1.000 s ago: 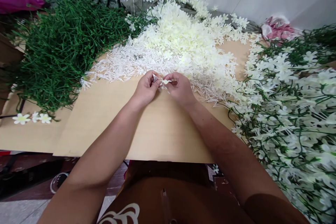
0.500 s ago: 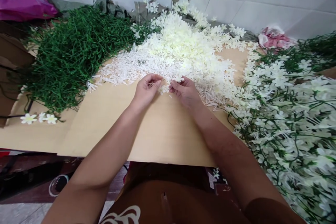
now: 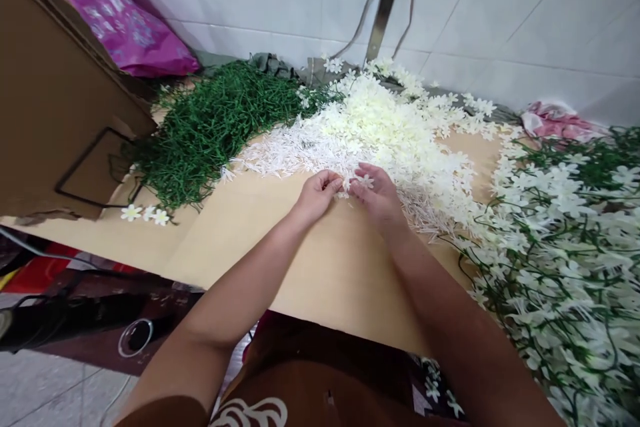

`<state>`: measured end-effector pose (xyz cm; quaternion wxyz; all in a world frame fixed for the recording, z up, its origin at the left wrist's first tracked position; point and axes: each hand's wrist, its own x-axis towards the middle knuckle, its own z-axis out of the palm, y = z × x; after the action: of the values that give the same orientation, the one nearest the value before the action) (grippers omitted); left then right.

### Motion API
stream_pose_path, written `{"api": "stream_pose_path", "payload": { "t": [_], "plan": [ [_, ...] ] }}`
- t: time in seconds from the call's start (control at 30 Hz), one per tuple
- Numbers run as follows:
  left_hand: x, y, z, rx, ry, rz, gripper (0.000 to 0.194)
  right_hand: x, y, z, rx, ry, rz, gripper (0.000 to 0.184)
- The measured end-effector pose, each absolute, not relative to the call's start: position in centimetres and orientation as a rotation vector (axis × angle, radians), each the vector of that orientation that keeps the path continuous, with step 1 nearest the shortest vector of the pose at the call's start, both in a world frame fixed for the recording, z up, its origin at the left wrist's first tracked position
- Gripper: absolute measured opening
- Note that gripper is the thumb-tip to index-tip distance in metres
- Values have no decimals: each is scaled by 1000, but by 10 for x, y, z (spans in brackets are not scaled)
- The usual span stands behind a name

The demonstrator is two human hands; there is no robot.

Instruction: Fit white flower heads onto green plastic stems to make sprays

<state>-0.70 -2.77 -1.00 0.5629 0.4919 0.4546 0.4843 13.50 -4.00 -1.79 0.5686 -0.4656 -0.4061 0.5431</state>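
Observation:
My left hand (image 3: pixel 320 192) is closed, thumb against forefinger, at the front edge of the white stamen pieces (image 3: pixel 295 147). What sits in that pinch is mostly hidden; white petals show at its fingertips. Close beside it, my right hand (image 3: pixel 379 195) holds a small white artificial flower (image 3: pixel 366 181) between thumb and fingers. Both hands hover over the cardboard sheet (image 3: pixel 330 267), fingertips nearly meeting. Behind them rises a heap of loose cream-white flower heads (image 3: pixel 380 113).
Green plastic stems (image 3: pixel 225 127) are piled at the left, near a cardboard box (image 3: pixel 65 93). Finished-looking flower sprays (image 3: pixel 565 267) crowd the right side. Three flowers (image 3: pixel 149 213) lie on the left. A pink bag (image 3: pixel 135 33) and a metal bracket (image 3: pixel 385 10) are by the tiled wall.
The camera view has turned left and up, so everything sits further right and lower, and more of the box shows. The right hand's fingers have loosened slightly around the flower.

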Motion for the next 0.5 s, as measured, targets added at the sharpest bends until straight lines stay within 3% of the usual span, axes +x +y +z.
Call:
{"api": "stream_pose_path", "payload": {
  "t": [0.2, 0.5],
  "plan": [
    [-7, -27, -19, 1224, 1051, 1060, 19, 141, -41, -22, -1192, -1530, 712, 20],
    [-5, -27, -15, 1125, 1101, 1086, 24, 137, -47, -20, -1139, -1430, 1025, 32]
  ]
}}
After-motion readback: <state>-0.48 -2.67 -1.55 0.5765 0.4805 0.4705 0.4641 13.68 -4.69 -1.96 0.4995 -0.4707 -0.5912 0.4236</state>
